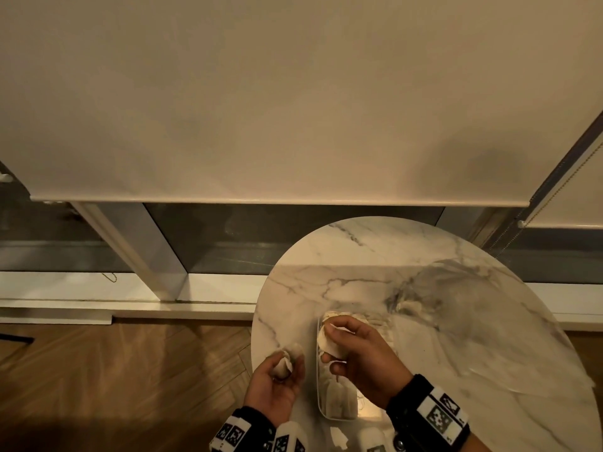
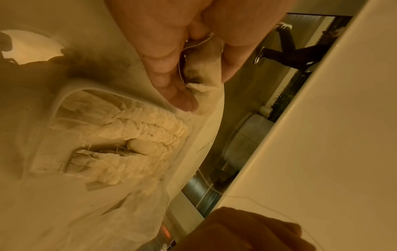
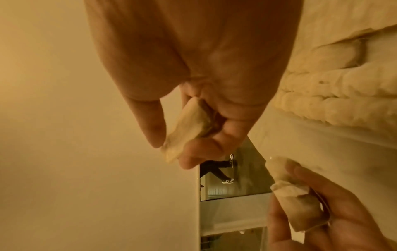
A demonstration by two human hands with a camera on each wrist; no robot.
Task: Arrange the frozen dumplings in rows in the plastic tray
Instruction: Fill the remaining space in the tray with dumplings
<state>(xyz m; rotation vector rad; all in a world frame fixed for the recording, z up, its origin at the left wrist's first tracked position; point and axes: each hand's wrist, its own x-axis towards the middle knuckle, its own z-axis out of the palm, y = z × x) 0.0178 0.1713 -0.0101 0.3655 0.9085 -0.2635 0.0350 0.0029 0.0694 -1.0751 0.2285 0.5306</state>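
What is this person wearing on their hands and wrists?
The hands are bare, with no gloves. The right wrist carries a black band bearing white square tags printed with black pixel-like patterns. The left wrist has a similar black band with the same kind of tags. No sleeves show below the bands.

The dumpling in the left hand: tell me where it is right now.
In the head view, the dumpling is gripped by the left hand over the marble table's left edge, just left of the plastic tray and apart from it.
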